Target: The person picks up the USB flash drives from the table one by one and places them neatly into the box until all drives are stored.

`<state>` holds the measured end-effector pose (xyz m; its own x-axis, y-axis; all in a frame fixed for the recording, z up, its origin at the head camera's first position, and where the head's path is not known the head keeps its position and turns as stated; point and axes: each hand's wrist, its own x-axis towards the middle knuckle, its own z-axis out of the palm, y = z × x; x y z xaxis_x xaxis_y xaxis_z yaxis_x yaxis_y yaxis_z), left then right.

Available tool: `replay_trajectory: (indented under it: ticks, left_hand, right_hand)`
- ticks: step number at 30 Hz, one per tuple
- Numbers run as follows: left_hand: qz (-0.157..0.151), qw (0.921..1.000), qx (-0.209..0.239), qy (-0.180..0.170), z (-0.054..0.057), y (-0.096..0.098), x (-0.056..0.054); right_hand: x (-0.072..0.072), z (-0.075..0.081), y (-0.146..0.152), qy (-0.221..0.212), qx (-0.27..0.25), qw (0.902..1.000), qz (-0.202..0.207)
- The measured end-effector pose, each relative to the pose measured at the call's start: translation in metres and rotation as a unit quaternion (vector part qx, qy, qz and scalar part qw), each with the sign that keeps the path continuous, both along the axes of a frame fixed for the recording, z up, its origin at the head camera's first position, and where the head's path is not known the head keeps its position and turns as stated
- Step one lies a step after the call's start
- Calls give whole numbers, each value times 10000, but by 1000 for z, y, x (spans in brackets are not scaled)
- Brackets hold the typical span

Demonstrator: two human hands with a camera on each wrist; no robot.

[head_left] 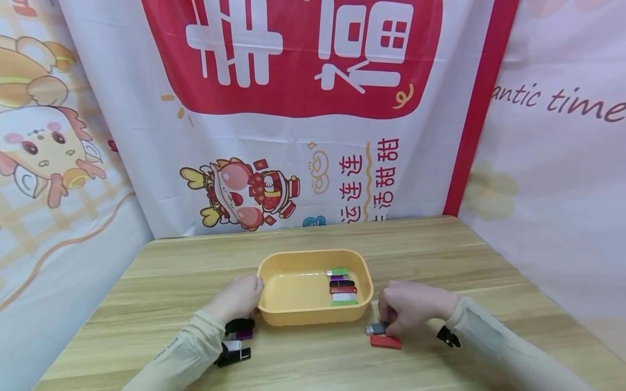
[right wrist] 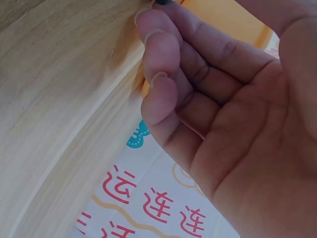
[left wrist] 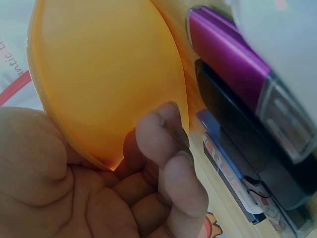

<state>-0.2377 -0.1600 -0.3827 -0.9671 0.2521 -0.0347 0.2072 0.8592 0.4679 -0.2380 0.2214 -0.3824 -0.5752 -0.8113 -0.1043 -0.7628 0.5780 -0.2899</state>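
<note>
My left hand [head_left: 238,297] grips the left end of a yellow plastic tub [head_left: 313,316]; in the left wrist view, thumb and fingers bend about its edge. Just right of the tub, the right hand [head_left: 415,304] pinches a grey USB flash drive [head_left: 375,328] close to the tabletop. Only a dark tip of that drive shows in the right wrist view. A red USB flash drive [head_left: 385,341] lies in front of it. Inside the tub, at its right end, several flash drives lie in a row, among them a green one [head_left: 338,272] and a red one [head_left: 343,290].
Beneath my left wrist lie more flash drives, including a purple one [left wrist: 228,49] and a black one [head_left: 237,356]; the sleeve partly covers them. The wooden table [head_left: 313,361] ends at a printed cloth backdrop [head_left: 293,127]. A black clip-like piece [head_left: 448,336] sits by the right cuff.
</note>
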Motion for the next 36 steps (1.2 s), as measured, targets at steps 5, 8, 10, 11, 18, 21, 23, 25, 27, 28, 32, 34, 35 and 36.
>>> replay_trajectory:
  ticks: [5,8,10,11,18,21,23,25,27,28,32,34,35,36]
  left_hand:
    - [18,10000,-18,-31,0,-1,0]
    - [4,10000,-30,-8,-1,-1,0]
    - [7,10000,-13,-15,-1,-1,0]
    - [6,10000,1,-16,-1,-1,1]
    - [8,10000,76,-34,-1,-1,0]
    - [-7,10000,70,-23,-2,-1,0]
    - [-34,10000,62,-4,-1,-1,0]
    - [-99,9999,36,47,-1,-1,0]
    - [-120,9999,46,71,-1,-1,0]
    - [-136,9999,54,90,-2,-1,1]
    - [-148,9998,66,124,-4,-1,1]
    - [-151,9998,32,140,-4,0,0]
    - [-140,9998,28,128,-4,0,0]
    - [-156,9998,13,136,-3,0,-1]
  right_hand:
    - [0,0,0,112,11,9999,112]
    - [1,-1,-1,246,73,9996,126]
    - [2,-1,-2,284,79,9995,103]
    - [2,0,-2,308,80,9995,86]
    - [6,9,0,397,-143,9990,-117]
    - [7,14,3,342,-196,9990,-214]
    - [8,18,5,231,-204,9992,-252]
    - [9,23,7,94,-224,9994,-248]
    - [11,29,8,-77,-282,9993,-212]
    - [13,33,8,-129,-337,9992,-165]
    - [16,53,6,-260,-638,9976,-31]
    - [14,64,2,-169,-759,9970,12]
    - [11,69,-1,-117,-804,9967,49]
    - [8,74,-5,-31,-829,9965,78]
